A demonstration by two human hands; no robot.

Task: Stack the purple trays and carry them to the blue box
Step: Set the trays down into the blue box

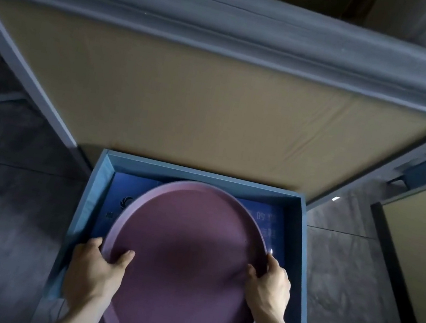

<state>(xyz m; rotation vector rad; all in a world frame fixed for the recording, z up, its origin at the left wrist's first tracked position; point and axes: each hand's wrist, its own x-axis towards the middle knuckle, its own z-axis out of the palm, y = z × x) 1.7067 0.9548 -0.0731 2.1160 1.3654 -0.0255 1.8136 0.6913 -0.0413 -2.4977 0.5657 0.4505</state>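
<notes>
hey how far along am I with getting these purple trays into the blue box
Nearly finished. Done: the carry, since the purple tray is already over the open blue box on the floor. In hand: your left hand and right hand grip opposite rims. Left: lower it in and let go. Only one tray shows from above, so I can't confirm the stack.

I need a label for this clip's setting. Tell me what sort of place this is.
Probably an indoor room with furniture, perhaps a bedroom or dormitory, though that is a guess. A grey-framed panel with tan backing leans over a dark tiled floor, where an open blue box sits beneath the purple tray.
</notes>
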